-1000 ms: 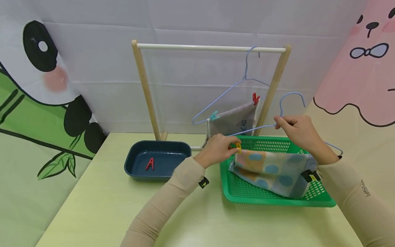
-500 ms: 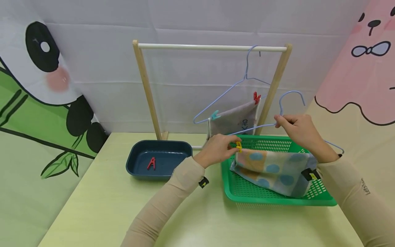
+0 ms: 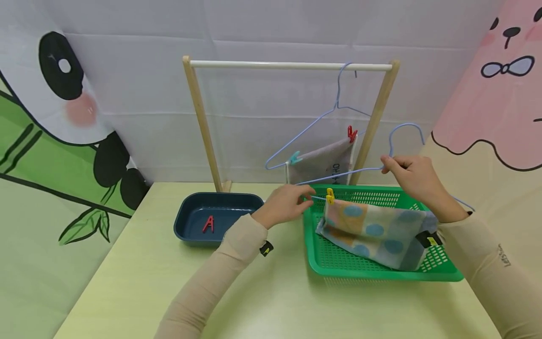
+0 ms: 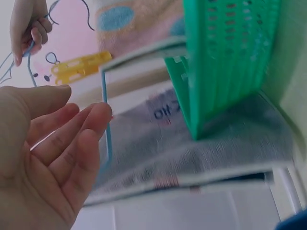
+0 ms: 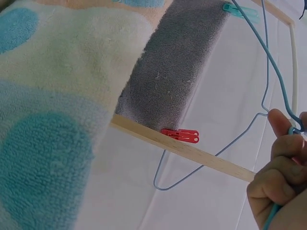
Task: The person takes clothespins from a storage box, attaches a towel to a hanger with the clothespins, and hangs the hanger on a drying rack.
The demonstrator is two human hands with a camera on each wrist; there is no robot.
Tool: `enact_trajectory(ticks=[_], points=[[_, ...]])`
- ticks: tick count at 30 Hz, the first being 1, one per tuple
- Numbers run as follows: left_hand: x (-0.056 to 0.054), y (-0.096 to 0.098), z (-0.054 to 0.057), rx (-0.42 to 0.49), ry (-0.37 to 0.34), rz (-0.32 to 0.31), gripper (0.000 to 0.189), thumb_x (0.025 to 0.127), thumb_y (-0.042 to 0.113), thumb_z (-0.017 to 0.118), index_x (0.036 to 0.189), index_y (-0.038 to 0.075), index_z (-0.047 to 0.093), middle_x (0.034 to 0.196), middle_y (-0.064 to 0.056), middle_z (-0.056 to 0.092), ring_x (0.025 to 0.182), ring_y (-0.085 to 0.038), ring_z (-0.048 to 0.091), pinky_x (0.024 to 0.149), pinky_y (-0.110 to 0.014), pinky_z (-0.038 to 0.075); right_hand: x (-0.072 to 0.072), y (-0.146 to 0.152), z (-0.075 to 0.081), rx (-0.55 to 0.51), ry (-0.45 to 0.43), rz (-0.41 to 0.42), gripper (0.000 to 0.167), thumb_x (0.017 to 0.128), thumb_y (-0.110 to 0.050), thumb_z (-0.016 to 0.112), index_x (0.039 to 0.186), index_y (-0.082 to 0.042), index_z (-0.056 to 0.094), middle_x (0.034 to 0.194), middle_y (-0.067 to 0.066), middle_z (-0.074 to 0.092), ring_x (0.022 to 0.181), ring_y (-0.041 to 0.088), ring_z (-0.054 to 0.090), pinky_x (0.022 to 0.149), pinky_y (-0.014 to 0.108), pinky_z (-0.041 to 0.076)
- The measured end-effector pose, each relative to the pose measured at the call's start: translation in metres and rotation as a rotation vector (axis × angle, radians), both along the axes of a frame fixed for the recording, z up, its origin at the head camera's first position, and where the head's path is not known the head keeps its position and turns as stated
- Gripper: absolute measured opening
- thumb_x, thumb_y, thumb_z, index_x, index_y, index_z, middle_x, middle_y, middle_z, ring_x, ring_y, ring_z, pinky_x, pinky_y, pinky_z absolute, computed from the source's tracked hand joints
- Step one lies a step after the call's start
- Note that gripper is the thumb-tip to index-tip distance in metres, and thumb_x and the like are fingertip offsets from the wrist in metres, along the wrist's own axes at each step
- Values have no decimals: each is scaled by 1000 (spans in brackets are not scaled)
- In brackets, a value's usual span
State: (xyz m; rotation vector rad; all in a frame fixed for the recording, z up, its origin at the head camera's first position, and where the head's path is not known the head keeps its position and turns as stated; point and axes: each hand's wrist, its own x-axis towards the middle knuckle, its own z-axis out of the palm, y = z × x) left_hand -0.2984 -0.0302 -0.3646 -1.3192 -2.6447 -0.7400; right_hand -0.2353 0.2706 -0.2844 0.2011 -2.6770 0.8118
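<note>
Worktop (image 3: 139, 273): pale, carries most of what I can see.
Rack (image 3: 292, 65): stands at the back, rack hanger (image 3: 338, 89) hooked near the bar's right end.
Held hanger (image 3: 390, 141): blue too, up above the basket (image 3: 360, 273).
Basket: green, right side of the worktop.
Dotted towel (image 3: 377, 230): hangs off the held hanger, over the basket.
Tray (image 3: 228, 221): navy, left of the basket.
Grey towel (image 3: 322, 160): on the rack hanger, teal clip (image 3: 295, 157) and red clip (image 3: 351, 134).
Right grip (image 3: 412, 176): I've got it clenched round the held hanger's neck.
Left grip (image 3: 283, 205): fingers loose by the wire's left end, can't tell if touching.
Yellow clip (image 3: 330, 196): dotted towel's left corner.
Red A (image 3: 208, 224): in the tray.
</note>
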Motion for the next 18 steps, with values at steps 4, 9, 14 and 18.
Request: enact_trajectory(ticks=[4, 9, 14, 18], points=[[-6, -16, -2, -22, -1, 17, 20, 96, 21, 57, 112, 11, 66, 99, 0, 69, 82, -11, 63, 68, -25, 49, -2, 2, -2, 2, 8, -3, 47, 99, -43, 45, 88, -6, 73, 58, 7, 47, 39, 15, 28, 39, 31, 26], [-12, -37, -5, -48, -26, 52, 14, 96, 21, 58, 101, 15, 69, 94, 3, 67, 80, -9, 61, 68, -26, 48, -4, 3, -5, -1, 9, -5, 48, 98, -43, 46, 87, -6, 74, 56, 6, 47, 41, 14, 28, 42, 31, 27], [-18, -53, -7, -61, -54, 72, 14, 96, 22, 57, 97, 16, 70, 94, 3, 68, 83, -10, 62, 72, -29, 50, -4, 2, -8, -1, -1, -8, 48, 98, -44, 46, 86, -6, 73, 49, 4, 42, 40, 14, 27, 41, 31, 27], [-22, -64, -8, -84, -58, 99, 16, 97, 21, 55, 97, 16, 70, 95, 2, 68, 86, -13, 63, 76, -32, 50, -3, 1, -9, 0, -4, -2, 48, 99, -43, 45, 87, -6, 73, 48, 4, 41, 39, 14, 27, 40, 31, 27]])
